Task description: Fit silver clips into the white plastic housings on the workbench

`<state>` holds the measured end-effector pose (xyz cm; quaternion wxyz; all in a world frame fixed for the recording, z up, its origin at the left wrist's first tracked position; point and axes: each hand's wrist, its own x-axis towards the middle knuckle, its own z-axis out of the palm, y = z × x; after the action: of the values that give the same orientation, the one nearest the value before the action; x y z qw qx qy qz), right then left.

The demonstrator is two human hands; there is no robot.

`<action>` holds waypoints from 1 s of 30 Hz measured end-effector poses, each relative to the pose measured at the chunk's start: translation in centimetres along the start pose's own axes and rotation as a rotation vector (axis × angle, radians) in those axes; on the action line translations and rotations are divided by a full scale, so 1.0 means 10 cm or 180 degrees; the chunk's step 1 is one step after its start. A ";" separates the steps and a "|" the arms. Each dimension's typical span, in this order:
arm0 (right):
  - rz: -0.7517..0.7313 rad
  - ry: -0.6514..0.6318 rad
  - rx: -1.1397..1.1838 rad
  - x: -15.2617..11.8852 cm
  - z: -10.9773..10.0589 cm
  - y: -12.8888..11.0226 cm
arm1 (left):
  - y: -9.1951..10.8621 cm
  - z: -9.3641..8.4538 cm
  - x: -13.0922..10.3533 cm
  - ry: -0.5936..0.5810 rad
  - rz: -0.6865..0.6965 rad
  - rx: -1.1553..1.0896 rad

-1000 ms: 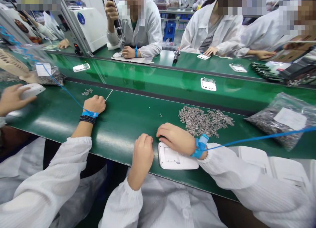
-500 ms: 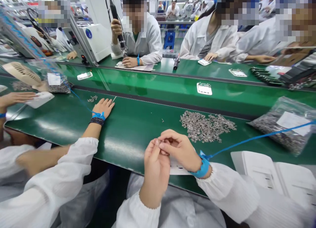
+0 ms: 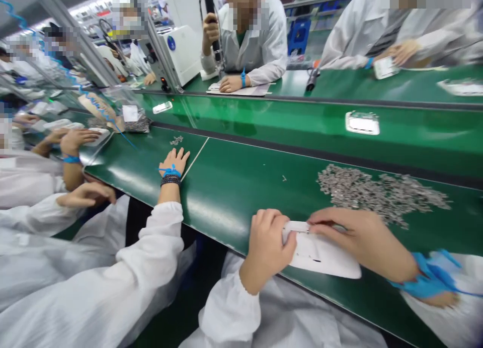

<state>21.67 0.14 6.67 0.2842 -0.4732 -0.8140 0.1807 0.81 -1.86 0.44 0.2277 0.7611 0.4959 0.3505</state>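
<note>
My left hand [image 3: 269, 245] is closed around the left end of a white plastic housing [image 3: 328, 260], its thumb lying over the near side. The housing rests at the table's front edge, with small slots in its face. At the housing's far edge, thumb and forefinger of my right hand [image 3: 362, 240] are pinched together; whatever sits between them is hidden. A blue strap [image 3: 426, 277] circles my right wrist. Just beyond the right hand spreads a pile of small metal clips [image 3: 377, 189]. One loose metal clip [image 3: 284, 178] lies by itself farther left.
Left of me, a co-worker's hand [image 3: 174, 162] lies on the green table [image 3: 234, 187] near a few metal pieces [image 3: 176, 140]. A green conveyor belt [image 3: 264, 119] behind carries a white housing [image 3: 362, 123]. Across it, a person grips a hanging black tool [image 3: 209, 6].
My hands have parted from their shared pinch and come down to the white housing, the left gripping it and the right at its far edge. The view has shifted left.
</note>
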 end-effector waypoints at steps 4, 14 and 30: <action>-0.0408 -0.0185 -0.0388 -0.10 0.01 -0.04 | 0.01 0.01 0.03 -0.0242 0.0072 0.0126; -0.0385 -0.0591 -0.1352 -0.08 0.22 -0.20 | -0.02 -0.01 0.08 -0.0221 0.0037 -0.0011; 0.0403 -0.1679 -0.1141 0.24 0.14 -0.09 | 0.01 0.03 0.11 -0.0223 -0.0201 0.0100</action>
<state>19.22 1.73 6.81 -0.0361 -0.5022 -0.8475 0.1682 1.33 -0.94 0.65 0.2438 0.7604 0.5168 0.3085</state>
